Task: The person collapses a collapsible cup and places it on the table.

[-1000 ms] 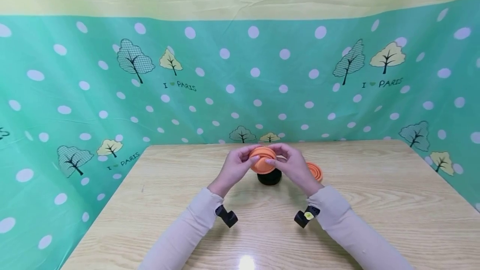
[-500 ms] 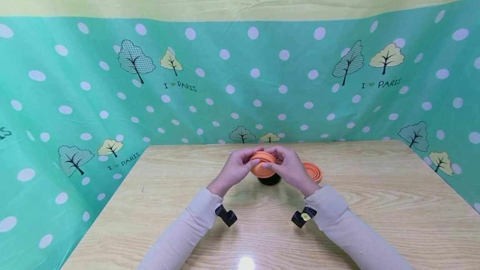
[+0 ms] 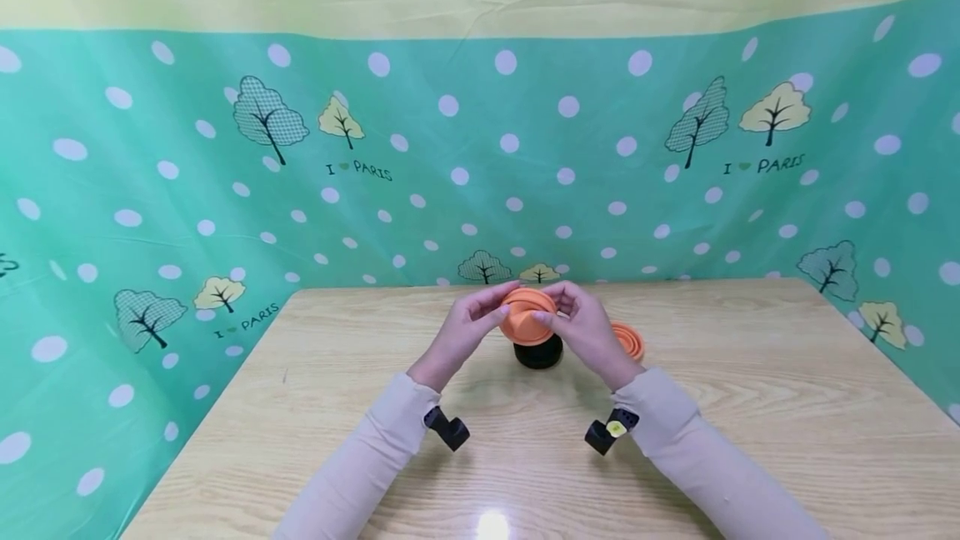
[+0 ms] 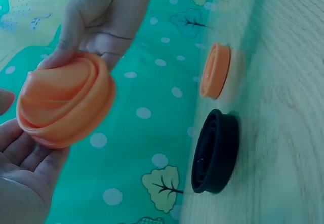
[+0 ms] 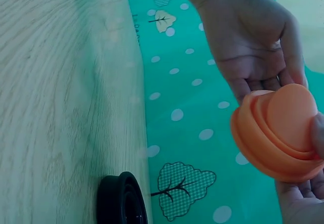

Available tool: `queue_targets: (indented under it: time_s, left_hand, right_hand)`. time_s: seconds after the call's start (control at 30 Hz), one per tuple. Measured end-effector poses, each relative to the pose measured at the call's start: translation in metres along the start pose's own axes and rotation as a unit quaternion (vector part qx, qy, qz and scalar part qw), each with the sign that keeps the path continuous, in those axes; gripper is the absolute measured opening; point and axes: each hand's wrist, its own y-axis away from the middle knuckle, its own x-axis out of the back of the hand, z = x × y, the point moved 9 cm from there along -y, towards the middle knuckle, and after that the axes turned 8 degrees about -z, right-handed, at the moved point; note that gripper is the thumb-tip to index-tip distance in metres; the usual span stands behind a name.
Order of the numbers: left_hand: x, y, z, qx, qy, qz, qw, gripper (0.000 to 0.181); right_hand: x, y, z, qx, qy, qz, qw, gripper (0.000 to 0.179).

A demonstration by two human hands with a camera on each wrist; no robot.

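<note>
Both hands hold an orange collapsible cup [image 3: 521, 330] above the middle of the table, its ringed wall partly folded and pushed unevenly. My left hand [image 3: 459, 330] grips its left side, thumb on the near face and fingers behind the rim. From the other side my right hand [image 3: 591, 338] pinches it, with the thumb pressing on the smooth round part. In the left wrist view the cup [image 4: 66, 100] shows a skewed fold across its face. Below it on the table stands a black ringed round piece [image 4: 216, 153], partly covered by the cup in the head view.
A second orange ringed piece [image 3: 628, 342], flattened, lies on the wooden table [image 3: 360, 357] right of the black one, partly behind the right wrist. A green dotted curtain [image 3: 420, 157] hangs behind the table.
The cup and both hands dipped slightly, then rose again, uncovering more of the black piece. The thumbs have shifted on the cup and its folds look different.
</note>
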Motion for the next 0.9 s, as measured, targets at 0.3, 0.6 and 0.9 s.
queue_targets:
  time_s: [0.3, 0.6, 0.9]
  left_hand:
    - [0.001, -0.002, -0.002, -0.016, 0.000, 0.026, 0.9995, 0.038]
    - [0.004, -0.002, 0.002, -0.053, -0.052, 0.062, 0.9953, 0.032]
    - [0.002, -0.003, -0.007, -0.038, -0.043, 0.045, 0.9973, 0.039]
  right_hand:
    - [0.003, -0.001, 0.001, -0.010, -0.029, 0.020, 0.9993, 0.029]
    - [0.002, 0.002, 0.004, -0.006, -0.023, 0.034, 0.9991, 0.029]
    - [0.004, 0.001, -0.001, 0.010, -0.029, 0.034, 0.9989, 0.028]
